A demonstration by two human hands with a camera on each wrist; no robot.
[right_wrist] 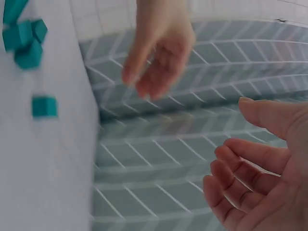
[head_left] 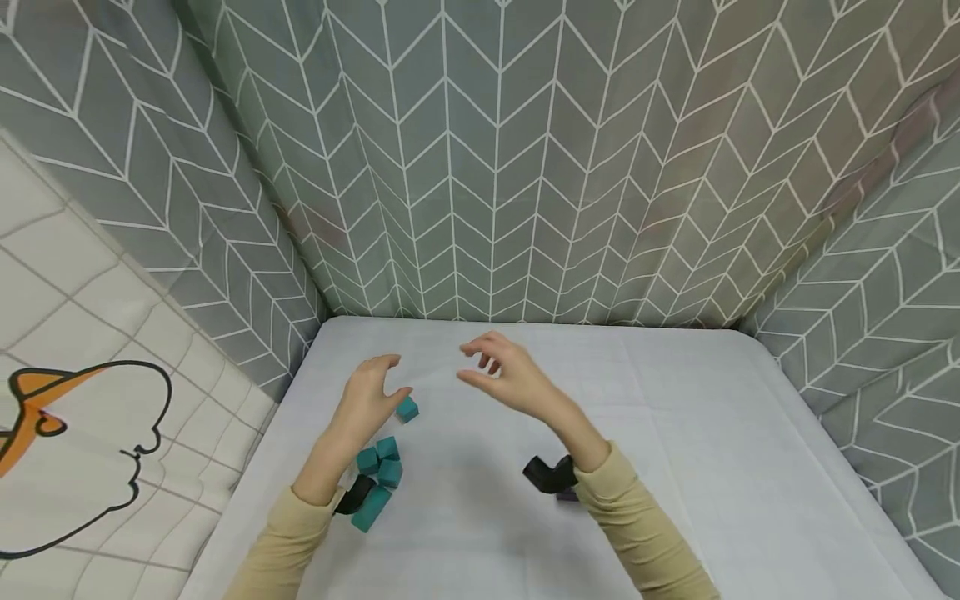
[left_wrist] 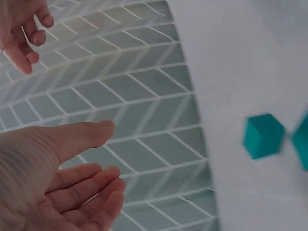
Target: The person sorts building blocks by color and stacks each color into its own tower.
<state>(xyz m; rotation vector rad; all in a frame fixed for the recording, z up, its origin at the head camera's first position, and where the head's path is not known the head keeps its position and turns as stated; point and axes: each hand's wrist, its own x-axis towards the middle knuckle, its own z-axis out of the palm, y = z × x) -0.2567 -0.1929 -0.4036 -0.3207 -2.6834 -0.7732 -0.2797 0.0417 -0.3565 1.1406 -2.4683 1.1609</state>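
Both hands hang in the air above the white table, apart from each other and holding nothing. My left hand [head_left: 366, 393] has its thumb spread from loosely bent fingers. Beyond its thumb in the head view sits a single teal cube [head_left: 407, 409] on the table. Under the left wrist lies a cluster of teal blocks [head_left: 389, 472], several cubes and a longer teal block [head_left: 371, 509]. My right hand [head_left: 513, 377] faces the left one, its thumb and fingers parted in a loose curve. The right wrist view shows its open palm, with the left hand [right_wrist: 163, 57] across from it.
The white table [head_left: 675, 433] reaches back to a grey chevron-patterned curtain [head_left: 480, 208], which also hangs on the right. A white tiled-pattern cloth [head_left: 195, 417] with a cartoon drawing is on the left. Black bands [head_left: 551, 475] sit at the wrists.
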